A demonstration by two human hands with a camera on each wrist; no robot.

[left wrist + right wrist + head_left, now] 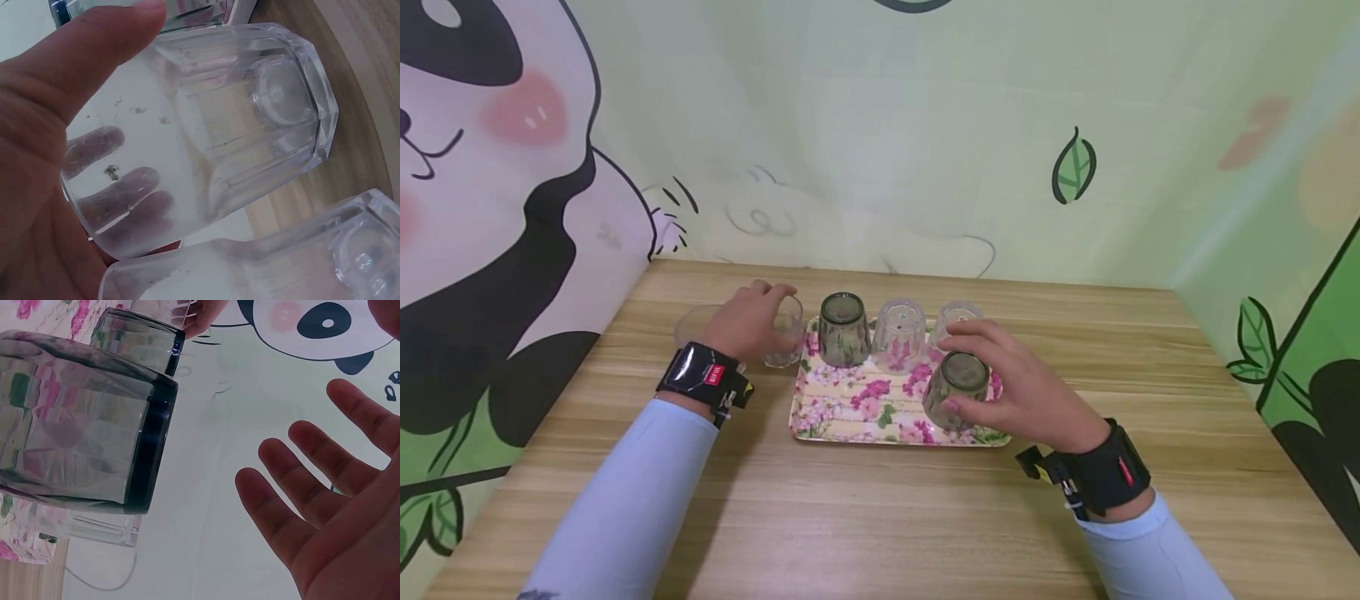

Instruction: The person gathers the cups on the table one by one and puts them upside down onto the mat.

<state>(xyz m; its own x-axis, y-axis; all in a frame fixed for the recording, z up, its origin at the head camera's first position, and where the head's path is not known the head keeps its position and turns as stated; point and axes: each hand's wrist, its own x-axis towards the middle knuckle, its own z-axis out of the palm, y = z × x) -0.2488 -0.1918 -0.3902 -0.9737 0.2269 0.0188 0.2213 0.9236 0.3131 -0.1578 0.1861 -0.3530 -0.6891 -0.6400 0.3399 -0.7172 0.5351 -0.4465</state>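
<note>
Head: one tray carries two grey glasses and two clear glasses, tabletop beyond every edge. Left wrist: left hand grasps a third clear glass, left of the tray, beside a fourth. Right wrist: right hand released, fingers spread.

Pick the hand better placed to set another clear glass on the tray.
Left, probably: the left hand grips a clear glass beside the tray; the right hand spreads beside the front grey glass.

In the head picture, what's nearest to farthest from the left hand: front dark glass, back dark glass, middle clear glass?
1. Back dark glass: left side of tray.
2. Middle clear glass: back row's centre.
3. Front dark glass: by right hand.
</note>
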